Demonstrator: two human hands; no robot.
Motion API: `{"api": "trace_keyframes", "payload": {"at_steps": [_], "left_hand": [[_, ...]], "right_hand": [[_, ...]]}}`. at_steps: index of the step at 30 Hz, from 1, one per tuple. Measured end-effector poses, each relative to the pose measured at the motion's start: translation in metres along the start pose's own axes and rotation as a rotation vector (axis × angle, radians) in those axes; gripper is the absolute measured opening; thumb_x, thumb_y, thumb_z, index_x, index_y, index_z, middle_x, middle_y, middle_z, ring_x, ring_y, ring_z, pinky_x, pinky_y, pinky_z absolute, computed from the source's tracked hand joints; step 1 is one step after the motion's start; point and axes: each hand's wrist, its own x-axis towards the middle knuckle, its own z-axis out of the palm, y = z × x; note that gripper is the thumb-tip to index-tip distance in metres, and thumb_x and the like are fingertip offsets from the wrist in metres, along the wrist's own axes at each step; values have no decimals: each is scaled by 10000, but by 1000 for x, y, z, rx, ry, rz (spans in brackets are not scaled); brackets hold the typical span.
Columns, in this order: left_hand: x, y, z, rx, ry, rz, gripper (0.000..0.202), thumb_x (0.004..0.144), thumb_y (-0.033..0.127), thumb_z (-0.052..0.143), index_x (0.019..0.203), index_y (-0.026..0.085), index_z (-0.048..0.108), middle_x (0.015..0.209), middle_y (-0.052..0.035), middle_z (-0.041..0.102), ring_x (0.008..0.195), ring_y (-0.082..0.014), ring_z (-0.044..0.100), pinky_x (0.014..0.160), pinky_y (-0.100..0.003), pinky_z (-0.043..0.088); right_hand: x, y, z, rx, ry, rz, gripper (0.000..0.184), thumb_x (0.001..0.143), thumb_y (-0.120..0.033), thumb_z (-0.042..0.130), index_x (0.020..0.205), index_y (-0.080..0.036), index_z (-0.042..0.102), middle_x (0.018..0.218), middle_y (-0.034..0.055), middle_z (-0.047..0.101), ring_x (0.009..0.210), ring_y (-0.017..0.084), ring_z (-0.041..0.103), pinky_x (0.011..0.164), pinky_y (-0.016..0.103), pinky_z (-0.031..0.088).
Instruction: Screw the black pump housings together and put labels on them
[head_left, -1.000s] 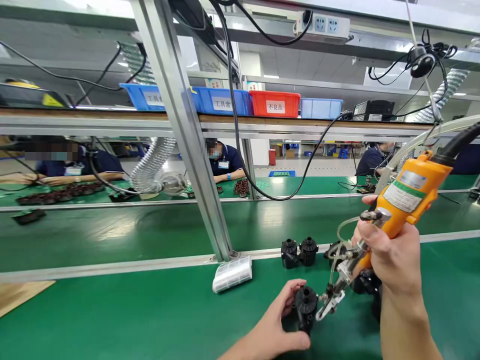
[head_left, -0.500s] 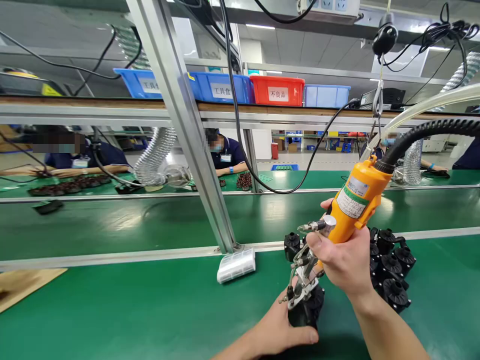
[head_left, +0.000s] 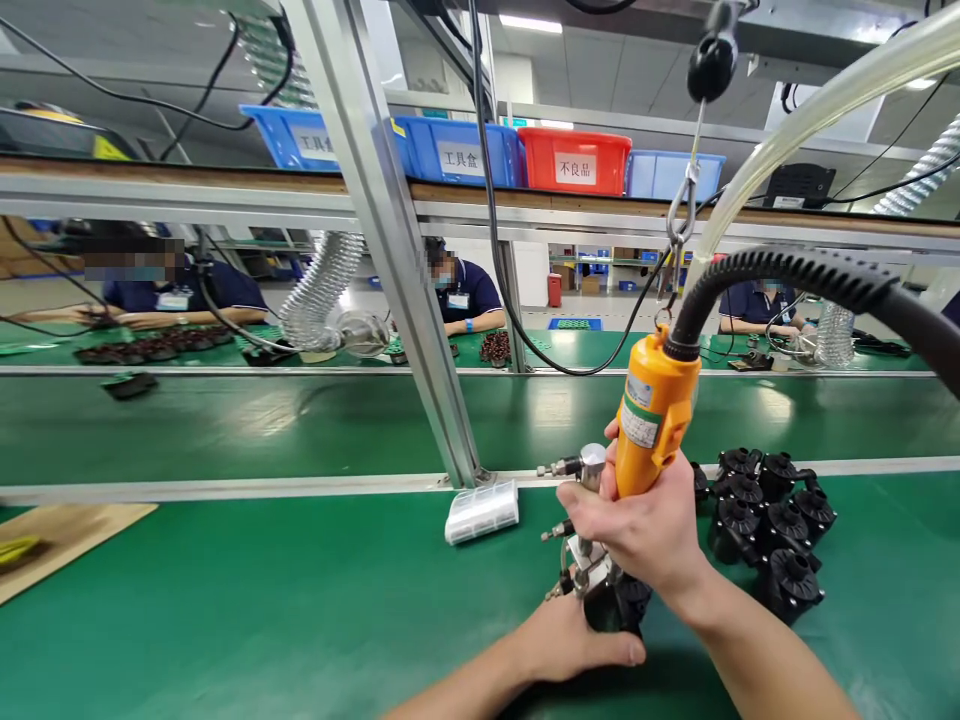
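Note:
My right hand (head_left: pixel 645 525) is wrapped round an orange power screwdriver (head_left: pixel 645 410), which hangs from a hook and trails a black ribbed cable and a clear hose. Its metal lower end, with small fittings, comes down onto a black pump-like housing (head_left: pixel 619 605) on the green bench. My left hand (head_left: pixel 555 640) grips this housing from the left, thumb along its near side; the fingers behind it are largely hidden. Whether the tip sits in a screw cannot be made out. Several similar black pump-like housings (head_left: pixel 787 525) stand to the right of my right hand.
A white ribbed plastic piece (head_left: pixel 482 512) lies by the foot of a slanting metal post (head_left: pixel 386 240). Blue bins (head_left: pixel 461 150) and a red bin (head_left: pixel 576 160) line the shelf above. Brown board (head_left: pixel 67 540) lies at left. Co-workers (head_left: pixel 465 285) sit across the bench.
The screwdriver has swung from a rightward slant to nearly upright over the housing, my right hand turning with it. My left hand keeps its hold on the housing. The view has shifted slightly.

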Motion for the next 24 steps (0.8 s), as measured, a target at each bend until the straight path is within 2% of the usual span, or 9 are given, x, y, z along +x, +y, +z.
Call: {"api": "trace_keyframes", "payload": {"at_steps": [5,9,12,15,17,19,21,24], "left_hand": [[2,4,2,-48,-15,19,977,737,645,876,1542,217,526,1451,-154,666,1471,-457,461,1266,-606,343],[2,-5,2,-102,-36,44,921,754,523,884,1528,192,509,1476,-168,621,1419,-443,496,1276,-596,299],[2,-17,-7,-254,-45,12,860,759,387,830,1520,224,463,1484,-146,587,1373,-402,519,1242,-588,310],[3,-25,-19,-435,-83,3,750,752,294,729,1453,258,463,1386,-99,625,1296,-354,554,1160,-548,353],[4,-27,-23,-486,-89,25,656,783,333,715,1401,251,512,1324,-89,646,1236,-338,572,1100,-501,379],[6,-26,-21,-473,-60,40,624,842,458,742,1393,239,547,1285,-97,653,1187,-328,587,1038,-446,414],[7,-24,-17,-408,-16,31,649,881,585,744,1399,239,563,1241,-100,670,1135,-309,606,987,-402,445],[6,-24,-15,-305,29,-3,643,907,659,714,1392,256,590,1237,-92,695,1114,-293,619,995,-380,467]], "right_hand": [[0,5,-2,-15,30,-13,469,659,-316,918,864,-210,510,692,-78,474,569,72,419,505,204,394],[7,0,-5,30,66,-46,482,644,-351,901,907,-213,522,638,-89,467,517,71,401,458,193,402],[15,-12,-20,10,230,-220,478,668,-343,862,1023,-207,573,650,-86,502,475,71,431,434,191,433],[19,-26,-44,-44,450,-390,479,655,-294,869,1043,-199,605,761,-52,565,514,73,506,462,190,479],[21,-31,-59,-89,511,-406,463,653,-287,873,1027,-192,617,792,-36,583,541,83,540,486,200,504],[23,-34,-69,-125,506,-360,445,668,-299,862,1024,-189,619,740,-43,577,524,94,536,475,209,501],[25,-34,-73,-129,467,-315,442,679,-310,845,1037,-191,613,679,-57,560,490,96,508,444,211,475],[29,-33,-72,-95,405,-284,437,684,-323,818,1045,-201,606,638,-70,536,467,92,471,426,211,451]]}}
